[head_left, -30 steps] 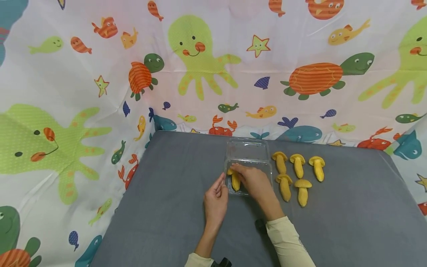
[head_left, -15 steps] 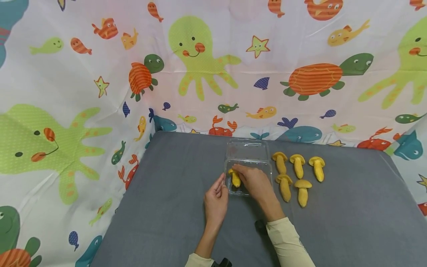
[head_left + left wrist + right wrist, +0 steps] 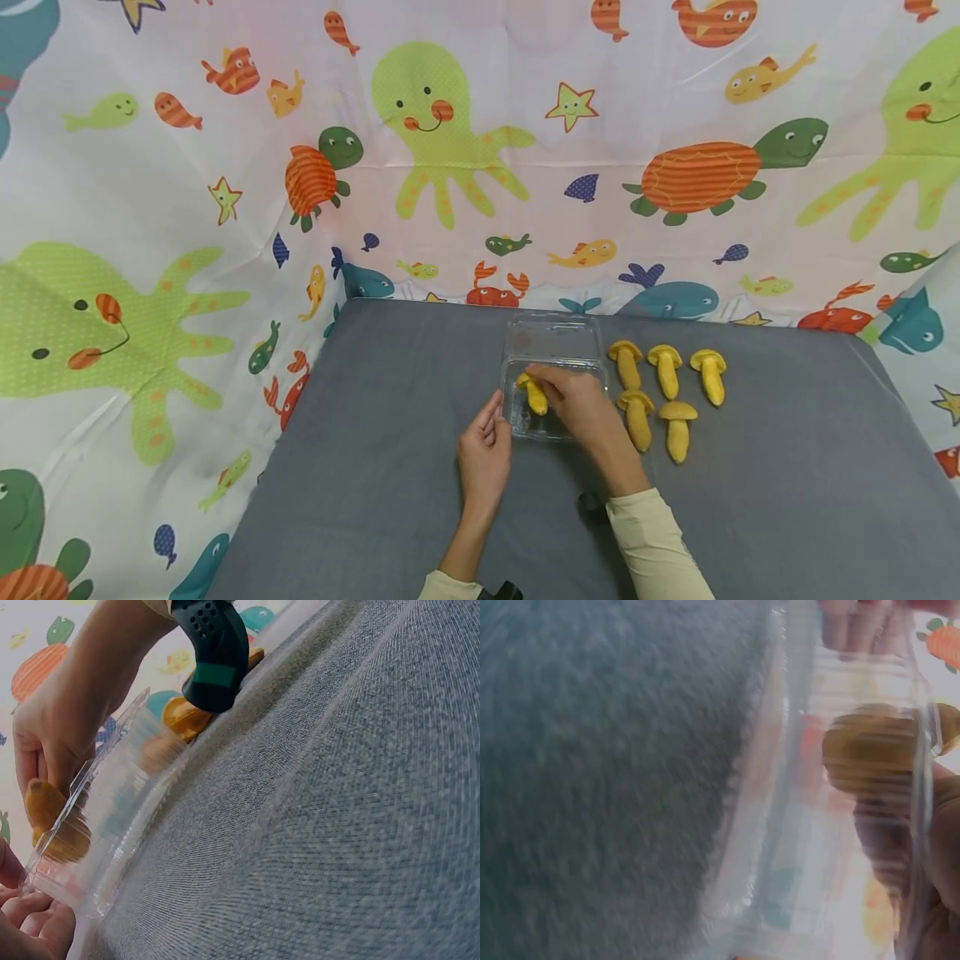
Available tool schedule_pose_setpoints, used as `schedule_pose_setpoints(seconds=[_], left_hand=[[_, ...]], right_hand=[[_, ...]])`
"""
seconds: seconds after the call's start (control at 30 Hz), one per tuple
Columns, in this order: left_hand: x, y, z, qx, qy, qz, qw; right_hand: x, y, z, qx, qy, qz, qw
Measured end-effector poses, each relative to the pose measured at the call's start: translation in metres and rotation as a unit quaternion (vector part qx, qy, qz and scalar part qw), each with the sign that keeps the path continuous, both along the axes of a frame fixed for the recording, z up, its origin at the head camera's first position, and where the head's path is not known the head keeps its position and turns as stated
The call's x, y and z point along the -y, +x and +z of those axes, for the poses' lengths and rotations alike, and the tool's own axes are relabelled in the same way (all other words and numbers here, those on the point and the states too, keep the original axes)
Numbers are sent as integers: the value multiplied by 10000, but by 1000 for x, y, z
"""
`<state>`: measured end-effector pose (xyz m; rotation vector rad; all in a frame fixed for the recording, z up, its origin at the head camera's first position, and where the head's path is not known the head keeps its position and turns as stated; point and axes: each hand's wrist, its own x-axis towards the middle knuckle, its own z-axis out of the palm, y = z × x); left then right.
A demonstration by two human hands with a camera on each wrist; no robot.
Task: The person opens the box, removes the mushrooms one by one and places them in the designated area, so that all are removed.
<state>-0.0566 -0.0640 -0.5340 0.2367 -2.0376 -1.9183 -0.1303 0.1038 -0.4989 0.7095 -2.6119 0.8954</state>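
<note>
A clear plastic clamshell box point(image 3: 516, 425) stands with its lid folded back on the grey table. My left hand point(image 3: 483, 458) holds the box's left wall, thumb and fingertips at the rim. Inside the box is a yellow toy mushroom point(image 3: 537, 400), tilted, its stem end toward me. My right hand point(image 3: 581, 407) reaches in over the right wall and pinches the mushroom near its cap. The left wrist view shows the mushroom point(image 3: 64, 836) partly through the clear wall. From the right wrist, blurred, the mushroom point(image 3: 870, 750) appears behind the ribbed plastic.
Several more yellow mushrooms point(image 3: 677, 433) lie in two rows right of the box, the nearest close to its right wall. The open lid point(image 3: 551, 337) lies behind the box. A curtain point(image 3: 480, 167) printed with sea animals hangs along the table's back and left.
The right hand has lifted the mushroom slightly and shifted it to the right inside the box, its stem swinging rightward. The left hand stays at the box wall. The head view has shifted a little.
</note>
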Motion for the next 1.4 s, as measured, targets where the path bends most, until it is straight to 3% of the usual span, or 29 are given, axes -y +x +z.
schedule_pose_setpoints(seconds=[0.23, 0.47, 0.63, 0.93, 1.17, 1.4], left_hand=[[-3, 0, -1, 21, -6, -12, 10000], [-3, 0, -1, 164, 21, 70, 9998], [-3, 0, 0, 144, -5, 61, 9999], [-6, -1, 0, 25, -21, 95, 9999], [-7, -1, 0, 59, -31, 96, 9999], [-5, 0, 1, 36, -3, 94, 9999]], right_hand=[[-16, 5, 11, -419, -18, -169, 9990], [-32, 11, 23, -438, -199, -373, 9981], [-46, 11, 28, -725, -306, -572, 9953], [-74, 15, 29, -646, -524, -1068, 9908], [-96, 17, 27, -943, -438, -1452, 9839], [-114, 23, 26, -930, -557, -1721, 9791]])
